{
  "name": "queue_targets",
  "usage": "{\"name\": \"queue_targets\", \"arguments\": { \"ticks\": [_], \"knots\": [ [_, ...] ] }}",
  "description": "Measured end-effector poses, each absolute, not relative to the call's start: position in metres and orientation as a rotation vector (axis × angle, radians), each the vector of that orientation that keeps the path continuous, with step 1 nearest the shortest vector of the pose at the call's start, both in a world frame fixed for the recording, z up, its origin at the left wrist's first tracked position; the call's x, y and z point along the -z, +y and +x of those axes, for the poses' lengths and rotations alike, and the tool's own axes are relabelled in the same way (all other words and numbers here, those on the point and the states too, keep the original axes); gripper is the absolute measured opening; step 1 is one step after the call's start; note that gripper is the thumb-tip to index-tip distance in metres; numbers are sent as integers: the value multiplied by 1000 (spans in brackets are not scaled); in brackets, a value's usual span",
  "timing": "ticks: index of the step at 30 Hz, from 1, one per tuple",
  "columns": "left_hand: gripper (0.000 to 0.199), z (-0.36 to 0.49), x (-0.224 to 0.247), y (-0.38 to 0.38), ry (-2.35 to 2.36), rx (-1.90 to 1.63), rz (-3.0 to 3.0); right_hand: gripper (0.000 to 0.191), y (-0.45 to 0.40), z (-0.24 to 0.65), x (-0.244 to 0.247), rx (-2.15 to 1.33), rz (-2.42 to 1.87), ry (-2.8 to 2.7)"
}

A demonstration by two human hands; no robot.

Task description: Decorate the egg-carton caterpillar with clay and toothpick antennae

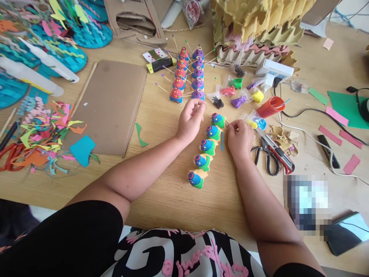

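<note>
My left hand (191,120) has thumb and fingers pinched together, just below the front purple clay figure (198,94); anything between its fingertips is too small to make out. Beside a row of blue-and-green clay figures (212,132) on egg-carton cups, my right hand (241,137) is curled with its fingertips around what look like thin toothpicks (227,124). A thin blue stick (221,141) lies between that row and my right hand. Behind my left hand stands a row of red clay figures (178,83) next to the purple ones, with ball-tipped sticks poking from their sides.
Scissors (270,158) and a red utility knife (278,152) lie right of my right hand. Behind are an orange cup (270,107), bagged clay (238,101) and stacked egg cartons (253,23). Cardboard (111,100) and paper scraps (49,134) lie left.
</note>
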State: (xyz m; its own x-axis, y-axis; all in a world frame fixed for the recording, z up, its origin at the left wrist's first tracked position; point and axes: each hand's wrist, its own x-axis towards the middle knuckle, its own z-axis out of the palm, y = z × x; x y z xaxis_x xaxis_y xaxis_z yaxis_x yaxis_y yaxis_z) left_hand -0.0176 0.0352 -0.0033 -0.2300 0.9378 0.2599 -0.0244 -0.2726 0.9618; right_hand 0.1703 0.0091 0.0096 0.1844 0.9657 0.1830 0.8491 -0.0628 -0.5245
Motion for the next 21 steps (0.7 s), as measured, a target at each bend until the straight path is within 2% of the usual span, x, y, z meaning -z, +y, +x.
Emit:
{"name": "queue_targets", "arguments": {
  "ticks": [8,13,17,21],
  "knots": [
    [47,-11,1,23,1153,-1608,1403,24,9,169,-10,-310,-1883,-1742],
    [50,-11,-2,23,1157,-1585,1391,28,5,166,-5,-305,-1566,-1815],
    [48,-14,-1,28,1140,-1606,1351,33,-1,161,-11,-248,-1390,-1851],
    [41,-16,2,32,1197,-1639,1276,35,-4,159,-14,-219,-1396,-1980]
  ]
}}
